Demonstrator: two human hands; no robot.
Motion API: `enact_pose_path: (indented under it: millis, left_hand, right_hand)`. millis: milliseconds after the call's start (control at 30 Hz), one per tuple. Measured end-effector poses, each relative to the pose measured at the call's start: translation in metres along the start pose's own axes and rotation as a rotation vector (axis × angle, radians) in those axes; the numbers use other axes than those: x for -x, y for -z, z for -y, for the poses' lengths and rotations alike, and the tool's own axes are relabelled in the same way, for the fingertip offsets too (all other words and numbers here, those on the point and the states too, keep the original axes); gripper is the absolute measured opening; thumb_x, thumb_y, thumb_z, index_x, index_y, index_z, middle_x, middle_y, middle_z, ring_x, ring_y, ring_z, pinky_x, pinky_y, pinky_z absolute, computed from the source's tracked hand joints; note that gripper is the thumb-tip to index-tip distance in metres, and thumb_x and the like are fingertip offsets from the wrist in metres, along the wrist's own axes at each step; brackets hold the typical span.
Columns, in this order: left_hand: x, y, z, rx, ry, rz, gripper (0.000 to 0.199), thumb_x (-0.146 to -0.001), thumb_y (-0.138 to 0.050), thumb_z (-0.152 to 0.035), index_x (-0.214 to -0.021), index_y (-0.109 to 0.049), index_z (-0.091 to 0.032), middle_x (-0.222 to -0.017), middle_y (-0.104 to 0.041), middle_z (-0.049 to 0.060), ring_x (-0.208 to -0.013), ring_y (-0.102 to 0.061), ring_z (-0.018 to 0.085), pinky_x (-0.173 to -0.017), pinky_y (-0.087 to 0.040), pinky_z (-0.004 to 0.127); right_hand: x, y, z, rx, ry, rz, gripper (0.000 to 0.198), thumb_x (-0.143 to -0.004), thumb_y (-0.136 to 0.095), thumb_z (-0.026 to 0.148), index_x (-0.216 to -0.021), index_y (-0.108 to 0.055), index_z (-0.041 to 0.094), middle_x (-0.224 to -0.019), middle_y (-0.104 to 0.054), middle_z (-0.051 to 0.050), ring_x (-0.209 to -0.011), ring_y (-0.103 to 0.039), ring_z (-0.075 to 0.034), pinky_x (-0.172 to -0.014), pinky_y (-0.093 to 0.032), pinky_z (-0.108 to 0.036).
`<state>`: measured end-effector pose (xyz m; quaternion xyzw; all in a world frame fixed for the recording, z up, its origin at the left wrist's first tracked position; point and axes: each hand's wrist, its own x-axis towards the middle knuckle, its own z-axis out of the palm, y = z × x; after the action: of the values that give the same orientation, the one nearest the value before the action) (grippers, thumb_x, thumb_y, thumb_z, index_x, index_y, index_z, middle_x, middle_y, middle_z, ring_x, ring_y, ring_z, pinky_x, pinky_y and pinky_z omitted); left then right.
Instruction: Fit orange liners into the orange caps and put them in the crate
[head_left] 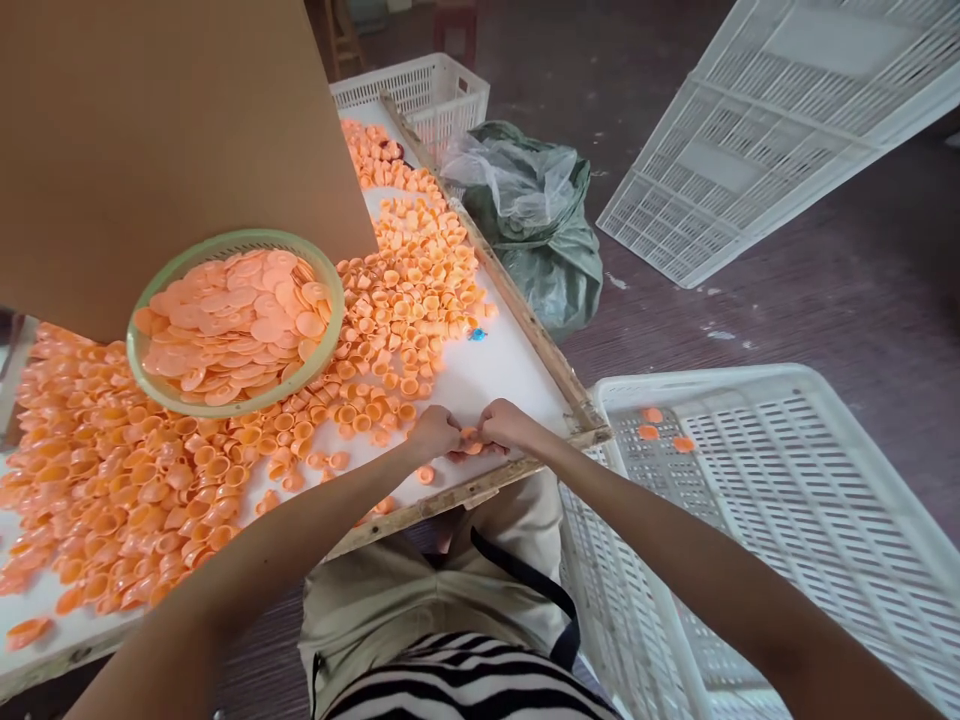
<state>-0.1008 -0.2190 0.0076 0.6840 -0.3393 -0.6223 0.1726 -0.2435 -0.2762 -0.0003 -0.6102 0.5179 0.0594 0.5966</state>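
My left hand (435, 432) and my right hand (505, 424) meet over the near corner of the worktable, fingers closed. Between them they grip a small orange plastic piece (470, 441), mostly covered by the fingers, so its exact shape is hard to see. One loose orange plastic cup (425, 474) lies on the white tabletop just left of and below my left hand. A large spread of similar cups (405, 300) covers the table beyond and to the left. Amid them stands a round green-rimmed basket (335, 330) full of flat orange discs (240, 310).
A brown cardboard panel (172, 130) rises behind the basket. Wooden strips (517, 300) edge the table. At right, a white plastic crate (810, 480) contains several orange pieces. A green sack (555, 270), another crate (420, 85) and a tall white crate stack (757, 140) stand beyond.
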Motion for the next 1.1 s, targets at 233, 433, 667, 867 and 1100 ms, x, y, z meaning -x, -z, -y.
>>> enact_pose_path:
  millis: [233, 433, 667, 867, 1100]
  left_hand:
    - [0.014, -0.008, 0.011, -0.028, -0.099, -0.09, 0.036, -0.065, -0.079, -0.02, -0.087, -0.052, -0.015, -0.052, -0.062, -0.001, -0.051, -0.064, 0.019, -0.055, -0.054, 0.031]
    - [0.06, -0.007, 0.022, -0.193, -0.501, -0.271, 0.039, -0.08, -0.063, -0.03, -0.114, -0.048, -0.017, -0.072, -0.067, 0.0, -0.058, -0.061, 0.013, -0.059, -0.048, 0.024]
    - [0.147, 0.115, -0.007, -0.61, -0.713, -0.935, 0.02, -0.088, -0.048, -0.03, -0.1, -0.061, -0.02, -0.101, -0.066, 0.005, -0.084, -0.06, 0.017, -0.081, -0.045, 0.03]
    - [0.138, 0.204, -0.025, -1.113, -0.422, -1.094, 0.028, -0.083, -0.052, -0.023, -0.108, -0.062, -0.015, -0.11, -0.063, 0.013, -0.108, -0.054, 0.03, -0.09, -0.041, 0.038]
    - [0.127, 0.218, -0.028, -1.262, -0.325, -1.063, 0.027, -0.085, -0.048, -0.031, -0.101, -0.064, -0.017, -0.102, -0.065, 0.014, -0.102, -0.056, 0.029, -0.083, -0.042, 0.035]
  right_hand:
    - [0.015, -0.025, -0.013, -0.148, 0.115, -0.139, 0.026, -0.07, -0.068, 0.032, -0.06, -0.047, 0.02, -0.036, -0.053, 0.001, -0.033, -0.048, -0.011, -0.035, -0.035, -0.02]
    - [0.059, -0.017, -0.031, -0.165, 0.404, -0.512, 0.026, -0.075, -0.058, 0.045, -0.074, -0.052, 0.02, -0.061, -0.065, -0.003, -0.048, -0.058, -0.014, -0.049, -0.045, -0.026]
    - [0.166, 0.089, -0.124, 0.165, 0.159, -1.24, 0.033, -0.067, -0.06, 0.056, -0.081, -0.062, 0.026, -0.09, -0.068, -0.016, -0.067, -0.06, -0.028, -0.066, -0.043, -0.045]
    - [0.158, 0.07, -0.136, 0.009, 0.192, -1.096, 0.032, -0.067, -0.06, 0.053, -0.081, -0.063, 0.025, -0.081, -0.069, -0.011, -0.068, -0.064, -0.027, -0.064, -0.046, -0.041]
    - [0.119, 0.014, -0.086, -0.082, 0.464, -0.815, 0.037, -0.076, -0.054, 0.052, -0.091, -0.064, 0.02, -0.083, -0.07, -0.007, -0.076, -0.066, -0.022, -0.07, -0.05, -0.034]
